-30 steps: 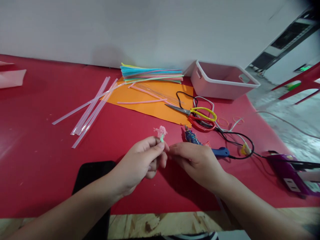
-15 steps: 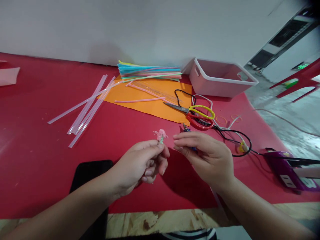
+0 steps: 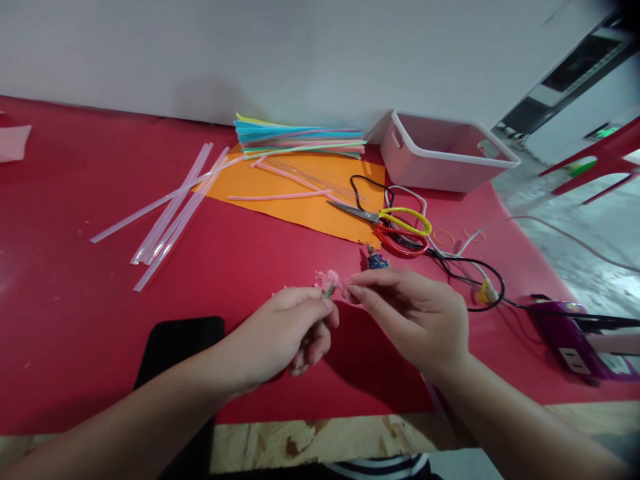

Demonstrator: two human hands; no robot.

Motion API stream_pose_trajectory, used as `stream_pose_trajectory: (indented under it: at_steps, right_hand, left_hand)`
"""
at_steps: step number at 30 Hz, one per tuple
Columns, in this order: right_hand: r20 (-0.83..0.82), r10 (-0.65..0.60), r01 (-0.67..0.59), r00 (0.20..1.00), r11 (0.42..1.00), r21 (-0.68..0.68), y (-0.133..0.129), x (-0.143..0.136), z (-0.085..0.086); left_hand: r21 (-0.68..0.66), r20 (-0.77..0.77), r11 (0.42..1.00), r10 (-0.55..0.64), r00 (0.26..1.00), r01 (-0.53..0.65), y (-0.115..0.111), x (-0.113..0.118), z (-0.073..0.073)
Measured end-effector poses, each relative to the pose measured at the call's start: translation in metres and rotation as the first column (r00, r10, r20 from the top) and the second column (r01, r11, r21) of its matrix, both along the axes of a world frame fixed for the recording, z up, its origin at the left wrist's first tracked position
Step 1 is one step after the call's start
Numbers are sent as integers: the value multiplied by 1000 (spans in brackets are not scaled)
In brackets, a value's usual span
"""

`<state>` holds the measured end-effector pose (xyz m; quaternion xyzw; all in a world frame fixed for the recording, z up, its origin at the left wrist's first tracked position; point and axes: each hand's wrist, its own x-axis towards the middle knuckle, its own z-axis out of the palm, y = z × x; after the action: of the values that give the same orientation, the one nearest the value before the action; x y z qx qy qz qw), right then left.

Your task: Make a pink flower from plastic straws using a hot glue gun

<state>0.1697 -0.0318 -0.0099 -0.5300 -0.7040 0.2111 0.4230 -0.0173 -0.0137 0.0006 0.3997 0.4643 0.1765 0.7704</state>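
My left hand (image 3: 295,330) pinches the green base of a small pink flower-like piece (image 3: 329,281) between thumb and forefinger, low over the red table covering. Close on its right, my right hand (image 3: 415,313) has thumb and forefinger pressed together at the flower's pink edge. A wisp of pink shows at those fingertips, too small to make out fully. Behind my right hand stands a small dark blue object (image 3: 377,261) with a pointed tip, its lower part hidden. Scissors (image 3: 367,216) with yellow and red handles lie beyond it.
Clear pink strips (image 3: 173,230) lie at the left. Colored fuzzy stems (image 3: 300,139) rest by orange paper (image 3: 280,210), with a pink bin (image 3: 445,167) at the back right. A black phone (image 3: 175,353) lies near my left forearm; cables and a purple power strip (image 3: 565,340) are at the right.
My right hand's fingertips have closed and come to the flower's edge. The flower has tilted and shifted slightly right and down in my left hand. More of the dark blue object shows.
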Motion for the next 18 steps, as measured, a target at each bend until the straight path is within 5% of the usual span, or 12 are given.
stream_pose_trajectory:
  at_steps: [5,18]
  right_hand:
    - [146,32,-64,989,974,219,1,0,5]
    - [170,-32,-21,985,953,302,-1,-5,2]
  left_hand:
    - [47,-44,998,-51,998,53,0,1,4]
    - [111,-44,979,-169,985,173,-2,1,4]
